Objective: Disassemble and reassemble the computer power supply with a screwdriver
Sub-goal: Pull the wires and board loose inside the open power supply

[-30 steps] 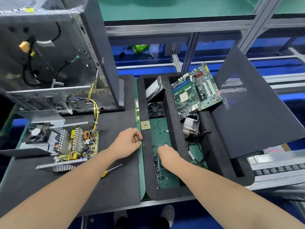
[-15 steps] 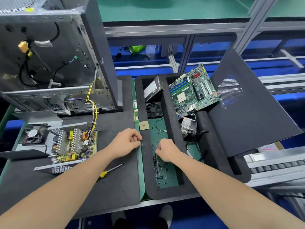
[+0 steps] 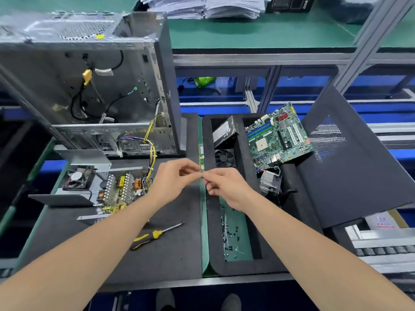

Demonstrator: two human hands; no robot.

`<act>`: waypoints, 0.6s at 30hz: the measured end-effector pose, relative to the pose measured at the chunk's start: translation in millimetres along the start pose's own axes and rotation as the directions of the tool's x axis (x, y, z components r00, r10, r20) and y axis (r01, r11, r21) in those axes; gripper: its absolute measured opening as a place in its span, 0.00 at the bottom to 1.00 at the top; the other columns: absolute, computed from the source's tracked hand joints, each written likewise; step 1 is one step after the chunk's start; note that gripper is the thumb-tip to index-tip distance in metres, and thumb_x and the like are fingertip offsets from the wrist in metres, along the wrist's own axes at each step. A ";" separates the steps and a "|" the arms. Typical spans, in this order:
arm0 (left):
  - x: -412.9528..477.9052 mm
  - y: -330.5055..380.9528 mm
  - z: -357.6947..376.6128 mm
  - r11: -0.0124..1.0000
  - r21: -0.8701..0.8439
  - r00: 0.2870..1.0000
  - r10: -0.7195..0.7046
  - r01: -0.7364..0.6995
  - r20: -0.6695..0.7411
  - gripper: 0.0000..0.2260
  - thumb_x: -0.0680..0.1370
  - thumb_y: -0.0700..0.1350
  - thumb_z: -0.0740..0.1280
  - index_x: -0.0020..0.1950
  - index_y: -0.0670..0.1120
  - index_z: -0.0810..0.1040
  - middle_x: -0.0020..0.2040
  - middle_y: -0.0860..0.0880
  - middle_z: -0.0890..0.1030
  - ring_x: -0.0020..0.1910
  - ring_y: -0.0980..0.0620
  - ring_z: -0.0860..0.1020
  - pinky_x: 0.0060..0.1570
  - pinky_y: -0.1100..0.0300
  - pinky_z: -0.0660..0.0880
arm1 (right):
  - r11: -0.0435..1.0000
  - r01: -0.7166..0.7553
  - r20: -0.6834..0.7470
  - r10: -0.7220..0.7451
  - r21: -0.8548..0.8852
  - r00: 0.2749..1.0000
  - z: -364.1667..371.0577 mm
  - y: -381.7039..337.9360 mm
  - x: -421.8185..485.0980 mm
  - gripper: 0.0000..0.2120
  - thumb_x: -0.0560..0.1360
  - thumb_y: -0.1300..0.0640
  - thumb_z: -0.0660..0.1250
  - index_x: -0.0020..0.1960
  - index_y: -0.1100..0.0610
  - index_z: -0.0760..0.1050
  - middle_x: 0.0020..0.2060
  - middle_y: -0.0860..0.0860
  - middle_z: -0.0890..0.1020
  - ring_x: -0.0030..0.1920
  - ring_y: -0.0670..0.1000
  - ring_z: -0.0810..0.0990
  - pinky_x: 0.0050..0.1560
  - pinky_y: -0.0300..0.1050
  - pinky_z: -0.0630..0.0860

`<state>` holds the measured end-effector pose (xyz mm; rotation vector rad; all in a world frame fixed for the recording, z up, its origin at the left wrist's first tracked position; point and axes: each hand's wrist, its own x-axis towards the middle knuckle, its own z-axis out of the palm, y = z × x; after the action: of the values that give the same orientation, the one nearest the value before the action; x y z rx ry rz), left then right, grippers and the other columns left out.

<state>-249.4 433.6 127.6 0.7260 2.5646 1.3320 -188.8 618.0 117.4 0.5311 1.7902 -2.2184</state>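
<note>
I log: screwdriver (image 3: 148, 237) yellow-and-black, left of the black foam tray (image 3: 238, 265); motherboard (image 3: 278, 136) green, blue slots, on it; side panel (image 3: 359, 167) dark, dotted perforations, to its right.

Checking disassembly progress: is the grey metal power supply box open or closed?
Open: the grey metal power supply box has its populated circuit board lying exposed from above.
</note>
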 end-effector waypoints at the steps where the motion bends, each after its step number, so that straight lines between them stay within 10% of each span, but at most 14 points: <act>1: -2.1 -0.7 -5.5 1.000 -0.001 0.999 0.022 -0.023 -0.029 0.03 0.76 0.47 0.77 0.48 0.53 0.88 0.42 0.59 0.87 0.45 0.59 0.84 0.48 0.66 0.78 | 1.000 -0.003 0.016 0.003 0.005 1.000 6.8 -1.5 0.4 0.08 0.82 0.63 0.69 0.54 0.69 0.83 0.36 0.54 0.80 0.32 0.48 0.76 0.36 0.41 0.74; 12: -26.5 -37.0 -69.8 0.990 0.136 0.997 0.051 -0.043 -0.062 0.05 0.79 0.42 0.73 0.45 0.52 0.84 0.39 0.58 0.84 0.42 0.61 0.81 0.43 0.73 0.71 | 0.984 -0.109 0.120 0.092 0.144 0.989 84.3 0.4 14.7 0.13 0.79 0.64 0.71 0.59 0.72 0.81 0.39 0.56 0.83 0.34 0.48 0.78 0.40 0.41 0.77; 18: -37.2 -68.0 -93.8 0.996 0.073 0.997 -0.042 0.047 -0.070 0.07 0.80 0.40 0.71 0.44 0.50 0.80 0.35 0.55 0.84 0.37 0.61 0.83 0.41 0.69 0.74 | 0.933 0.119 0.210 -0.048 -0.340 0.977 109.9 13.4 11.4 0.06 0.77 0.63 0.74 0.51 0.66 0.84 0.38 0.58 0.84 0.35 0.52 0.82 0.36 0.44 0.79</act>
<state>-273.9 314.4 125.3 0.6424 2.6797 1.2758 -207.7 508.3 120.8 0.1543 2.0654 -1.8567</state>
